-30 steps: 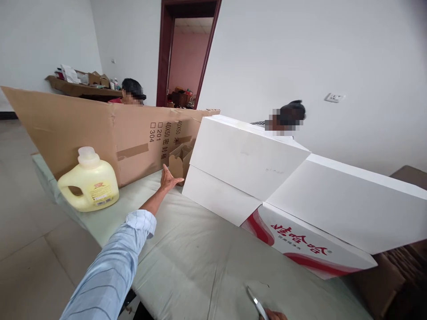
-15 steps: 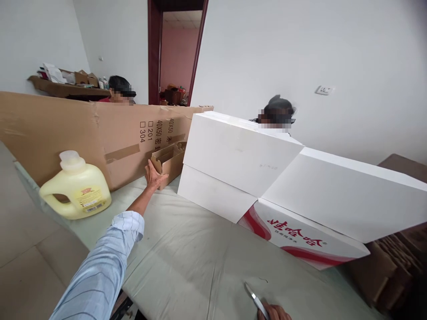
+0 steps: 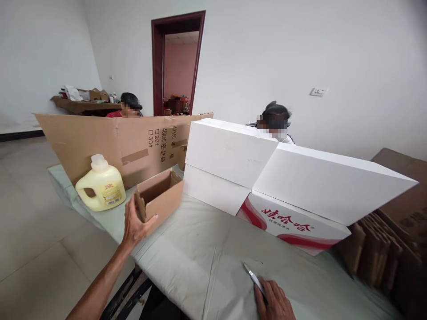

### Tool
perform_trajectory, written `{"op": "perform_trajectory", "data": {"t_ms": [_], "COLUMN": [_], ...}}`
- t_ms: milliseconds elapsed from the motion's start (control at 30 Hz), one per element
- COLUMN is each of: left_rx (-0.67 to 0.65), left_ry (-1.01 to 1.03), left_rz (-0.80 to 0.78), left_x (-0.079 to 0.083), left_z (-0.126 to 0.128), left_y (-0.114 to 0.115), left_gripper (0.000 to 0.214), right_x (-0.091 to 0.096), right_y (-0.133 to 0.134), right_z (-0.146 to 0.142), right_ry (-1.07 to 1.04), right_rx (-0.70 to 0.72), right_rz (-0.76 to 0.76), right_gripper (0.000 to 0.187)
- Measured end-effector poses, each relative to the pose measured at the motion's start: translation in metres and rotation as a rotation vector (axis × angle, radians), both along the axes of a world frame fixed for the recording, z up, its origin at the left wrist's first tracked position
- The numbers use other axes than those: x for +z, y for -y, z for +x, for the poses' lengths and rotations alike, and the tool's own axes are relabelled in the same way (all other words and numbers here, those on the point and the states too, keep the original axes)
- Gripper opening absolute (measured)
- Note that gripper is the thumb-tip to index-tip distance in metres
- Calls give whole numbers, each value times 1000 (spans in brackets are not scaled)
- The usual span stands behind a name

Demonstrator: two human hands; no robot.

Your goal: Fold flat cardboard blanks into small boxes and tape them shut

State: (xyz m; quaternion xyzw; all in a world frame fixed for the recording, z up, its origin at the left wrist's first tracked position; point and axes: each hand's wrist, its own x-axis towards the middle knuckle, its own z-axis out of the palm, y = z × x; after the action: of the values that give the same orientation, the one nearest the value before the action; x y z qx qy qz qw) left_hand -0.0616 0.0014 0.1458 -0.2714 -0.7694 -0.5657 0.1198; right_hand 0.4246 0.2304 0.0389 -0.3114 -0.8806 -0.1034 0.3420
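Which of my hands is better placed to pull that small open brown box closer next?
Left, I'd say: your left hand grips the small open box by one end, while your right hand is farther away, holding a slim tool.

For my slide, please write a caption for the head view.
Left hand grips an open cardboard box; right hand holds a slim metal tool at a covered table.

Bare left forearm (image 3: 103,284) stretched forward, left hand (image 3: 135,224) locked in a wide grip, thumb (image 3: 152,221) parted from fingers (image 3: 129,208), right hand (image 3: 275,300) held low, knuckles up, curled.
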Motion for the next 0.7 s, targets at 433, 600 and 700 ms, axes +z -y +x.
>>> {"op": "perform_trajectory", "data": {"t_ms": [433, 600, 700], "left_rx": [-692, -904, -969], "left_ry": [764, 1428, 1400], "left_rz": [36, -244, -305], "left_x": [42, 63, 62], "left_z": [100, 114, 113], "left_y": [56, 32, 21], "left_gripper": [97, 76, 73], "right_x": [62, 116, 129], "right_y": [31, 89, 95], "right_z": [10, -35, -38], "right_ry": [-24, 58, 74], "right_rx": [55, 389, 552], "right_rz": [-114, -172, -305], "right_gripper": [74, 104, 103]}}
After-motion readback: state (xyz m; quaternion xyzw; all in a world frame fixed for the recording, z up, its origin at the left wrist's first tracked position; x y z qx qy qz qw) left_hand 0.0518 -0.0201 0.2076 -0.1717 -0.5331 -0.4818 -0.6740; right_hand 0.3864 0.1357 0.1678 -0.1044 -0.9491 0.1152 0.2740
